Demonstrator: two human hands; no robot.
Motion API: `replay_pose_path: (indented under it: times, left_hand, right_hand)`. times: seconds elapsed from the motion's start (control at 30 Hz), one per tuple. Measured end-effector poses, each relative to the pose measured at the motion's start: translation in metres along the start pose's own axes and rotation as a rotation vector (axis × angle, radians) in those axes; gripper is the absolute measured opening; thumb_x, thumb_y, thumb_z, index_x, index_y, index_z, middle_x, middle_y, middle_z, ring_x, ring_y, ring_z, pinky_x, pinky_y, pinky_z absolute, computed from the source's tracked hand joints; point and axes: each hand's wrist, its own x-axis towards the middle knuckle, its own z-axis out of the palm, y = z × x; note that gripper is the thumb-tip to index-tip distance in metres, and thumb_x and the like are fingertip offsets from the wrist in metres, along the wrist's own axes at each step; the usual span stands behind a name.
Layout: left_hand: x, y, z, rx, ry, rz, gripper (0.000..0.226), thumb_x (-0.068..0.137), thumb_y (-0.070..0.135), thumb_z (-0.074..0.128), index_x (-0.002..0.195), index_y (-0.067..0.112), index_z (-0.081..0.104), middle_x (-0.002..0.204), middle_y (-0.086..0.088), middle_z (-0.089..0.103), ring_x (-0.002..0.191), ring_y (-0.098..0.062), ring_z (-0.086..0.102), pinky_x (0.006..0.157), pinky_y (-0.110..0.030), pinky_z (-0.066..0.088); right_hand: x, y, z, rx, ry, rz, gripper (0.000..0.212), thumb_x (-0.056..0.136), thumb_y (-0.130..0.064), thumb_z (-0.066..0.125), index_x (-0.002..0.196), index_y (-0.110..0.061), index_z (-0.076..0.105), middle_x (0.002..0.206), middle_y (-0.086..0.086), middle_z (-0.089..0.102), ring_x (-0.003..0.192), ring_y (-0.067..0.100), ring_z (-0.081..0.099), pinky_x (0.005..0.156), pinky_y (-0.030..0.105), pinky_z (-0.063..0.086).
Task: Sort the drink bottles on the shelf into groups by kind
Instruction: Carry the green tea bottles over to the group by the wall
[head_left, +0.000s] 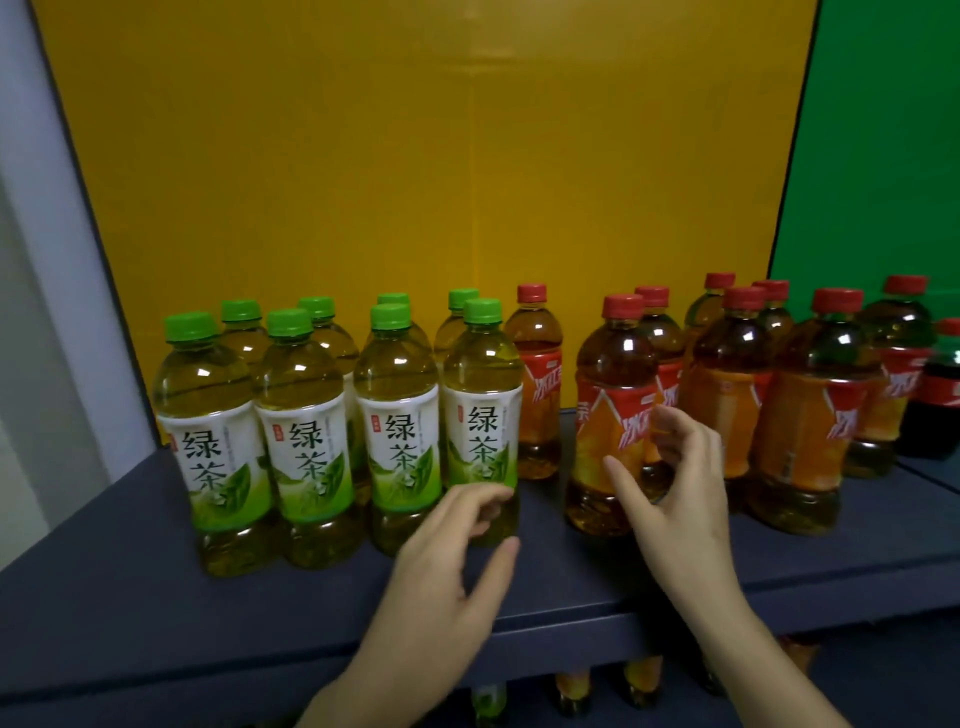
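Near the dark shelf's (130, 587) front edge, the left hand (447, 566), fingers spread and empty, reaches the rightmost green-capped clear plastic green-tea bottle (483, 415); the right hand (675, 499), also released, hovers before a red-capped amber iced-tea bottle (608, 415).

On the shelf (130, 571), the green tea bottles (306, 431) stand in two rows at left (one row behind the other); iced tea bottles (727, 395) cluster right, a cola bottle (935, 400) rightmost.

Green tea bottles (306, 415) are bunched toward the shelf's (130, 561) left end, red-capped iced tea bottles (727, 384) toward the right. Left hand (441, 571) sits open by the rightmost front green tea; right hand (670, 493) is open just in front of an iced tea bottle (608, 405), gripping nothing.
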Motion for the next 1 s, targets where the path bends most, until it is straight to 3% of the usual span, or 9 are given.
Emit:
replay_pose_path:
  times: [0.13, 0.23, 0.33, 0.47, 0.57, 0.73, 0.83, 1.0]
  left_hand:
    - [0.033, 0.003, 0.047, -0.104, -0.035, -0.237, 0.049, 0.095, 0.028, 0.047, 0.140, 0.035, 0.028, 0.140, 0.018, 0.036, 0.128, 0.001, 0.035, 0.107, -0.022, 0.032]
    - [0.056, 0.002, 0.075, -0.183, 0.033, -0.317, 0.057, 0.097, 0.030, 0.042, 0.147, 0.029, 0.014, 0.146, 0.014, 0.026, 0.135, -0.001, 0.024, 0.115, -0.028, 0.022]
    - [0.074, 0.008, 0.093, -0.316, 0.145, -0.361, 0.053, 0.098, 0.036, 0.035, 0.147, 0.028, 0.018, 0.140, 0.017, 0.031, 0.133, -0.001, 0.028, 0.112, -0.026, 0.025]
    - [0.091, 0.000, 0.105, -0.466, 0.276, -0.463, 0.051, 0.096, 0.047, 0.030, 0.144, 0.030, 0.028, 0.136, 0.011, 0.044, 0.124, -0.008, 0.043, 0.104, -0.029, 0.036]
    - [0.101, -0.011, 0.109, -0.483, 0.321, -0.553, 0.060, 0.091, 0.061, 0.031, 0.143, 0.030, 0.032, 0.140, 0.001, 0.047, 0.126, -0.015, 0.046, 0.108, -0.042, 0.037]
    - [0.113, -0.011, 0.112, -0.458, 0.332, -0.601, 0.046, 0.100, 0.035, 0.032, 0.144, 0.022, 0.028, 0.135, 0.003, 0.046, 0.125, -0.016, 0.045, 0.103, -0.033, 0.038]
    - [0.120, -0.018, 0.116, -0.288, 0.358, -0.607, 0.054, 0.097, 0.018, 0.043, 0.146, 0.017, 0.020, 0.143, -0.004, 0.042, 0.129, -0.021, 0.043, 0.108, -0.041, 0.037]
    - [0.134, -0.021, 0.122, -0.029, 0.382, -0.587, 0.070, 0.088, 0.016, 0.058, 0.144, 0.007, 0.017, 0.145, -0.011, 0.034, 0.133, -0.027, 0.036, 0.110, -0.044, 0.033]
  right_hand:
    - [0.015, 0.014, -0.004, 0.047, -0.129, 0.002, 0.064, 0.081, -0.033, 0.066, 0.136, -0.021, 0.036, 0.125, -0.014, 0.041, 0.118, 0.002, 0.042, 0.087, 0.005, 0.031]
    - [0.023, 0.025, -0.006, 0.099, -0.273, -0.029, 0.066, 0.083, -0.039, 0.063, 0.140, -0.025, 0.032, 0.133, -0.012, 0.046, 0.122, 0.000, 0.043, 0.099, 0.017, 0.038]
    - [0.030, 0.033, -0.005, 0.210, -0.461, -0.041, 0.064, 0.087, -0.036, 0.058, 0.143, -0.027, 0.027, 0.135, -0.014, 0.047, 0.123, -0.002, 0.044, 0.106, 0.028, 0.038]
    - [0.037, 0.034, 0.003, 0.380, -0.691, 0.069, 0.059, 0.090, -0.032, 0.055, 0.138, -0.038, 0.021, 0.131, -0.020, 0.041, 0.118, -0.010, 0.040, 0.105, 0.021, 0.034]
    - [0.040, 0.038, 0.012, 0.344, -0.663, 0.064, 0.058, 0.087, -0.035, 0.058, 0.136, -0.034, 0.027, 0.131, -0.009, 0.042, 0.119, 0.001, 0.041, 0.103, 0.024, 0.035]
    - [0.046, 0.042, 0.020, 0.252, -0.543, 0.109, 0.066, 0.083, -0.032, 0.065, 0.134, -0.013, 0.027, 0.130, 0.001, 0.042, 0.113, 0.008, 0.042, 0.093, 0.022, 0.038]
    - [0.054, 0.045, 0.019, 0.222, -0.493, 0.168, 0.069, 0.081, -0.031, 0.067, 0.131, -0.009, 0.024, 0.130, 0.006, 0.045, 0.110, 0.012, 0.046, 0.086, 0.022, 0.039]
    - [0.067, 0.057, 0.024, 0.207, -0.397, 0.272, 0.080, 0.077, -0.028, 0.072, 0.135, -0.006, 0.022, 0.135, 0.014, 0.044, 0.123, 0.026, 0.046, 0.098, 0.031, 0.040]
